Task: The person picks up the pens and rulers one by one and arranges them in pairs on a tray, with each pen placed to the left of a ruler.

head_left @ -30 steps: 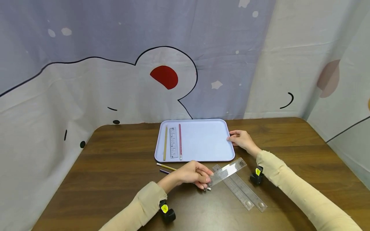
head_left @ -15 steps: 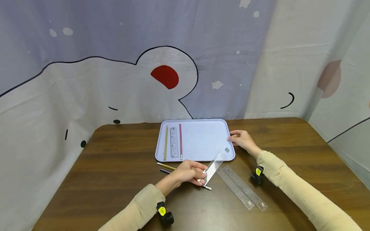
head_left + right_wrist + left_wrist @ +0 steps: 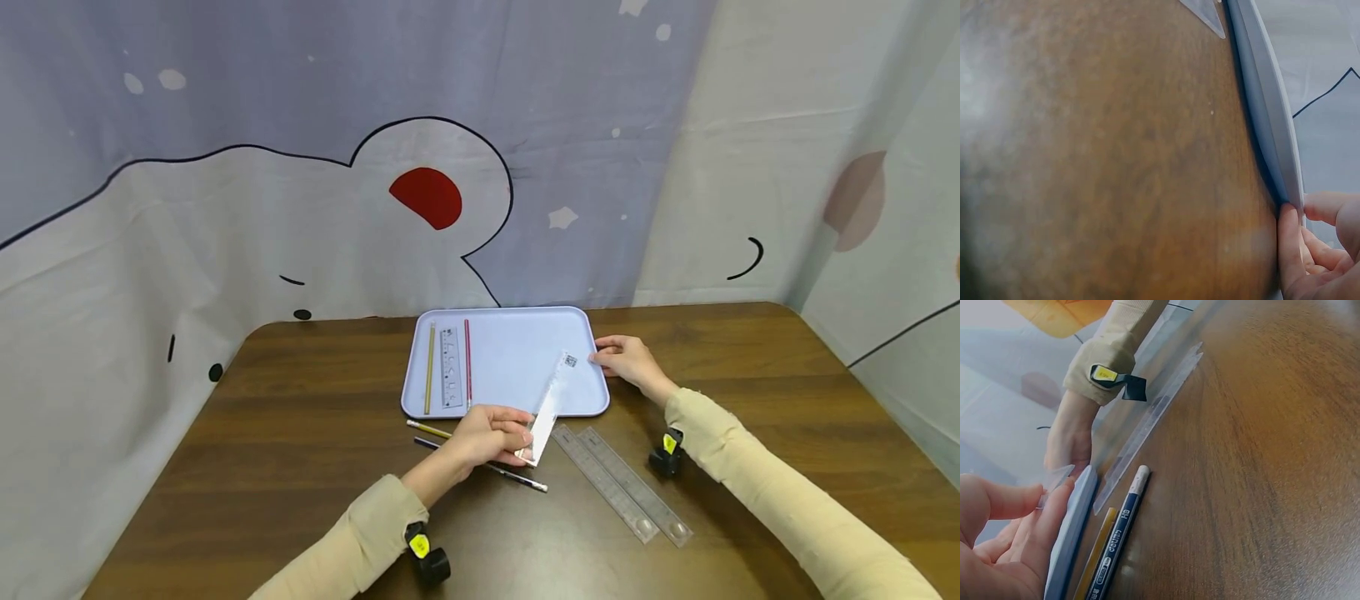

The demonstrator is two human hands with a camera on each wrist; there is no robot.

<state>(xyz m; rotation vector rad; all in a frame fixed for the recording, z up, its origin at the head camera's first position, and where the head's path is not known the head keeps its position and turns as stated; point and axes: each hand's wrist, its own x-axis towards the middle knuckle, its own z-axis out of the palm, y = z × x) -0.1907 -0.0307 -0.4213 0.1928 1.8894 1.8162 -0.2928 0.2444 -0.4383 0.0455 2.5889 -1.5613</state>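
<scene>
Farthest left, beyond the left hand, a yellow pencil (image 3: 429, 369), a stencil ruler (image 3: 451, 368) and a red pencil (image 3: 468, 358) lie in the tray (image 3: 517, 350), roughly parallel with gaps between, so each can be told apart. Nearer, a second yellow pencil (image 3: 429, 430) and a dark pencil (image 3: 517, 477) lie slantwise on the worktop (image 3: 315, 433), passing beneath the left hand (image 3: 491, 437). That hand pinches the clear ruler (image 3: 546, 417) near one end between thumb and fingers, probably so its length juts free; the far end is over the tray's right part, contact uncertain. Right of this hand, two more rulers, one left (image 3: 604, 483) and one right (image 3: 636, 487), lie side by side. Rightmost, the right hand (image 3: 630, 362) pinches the tray's right rim, thumb against fingers, seemingly to steady it.
</scene>
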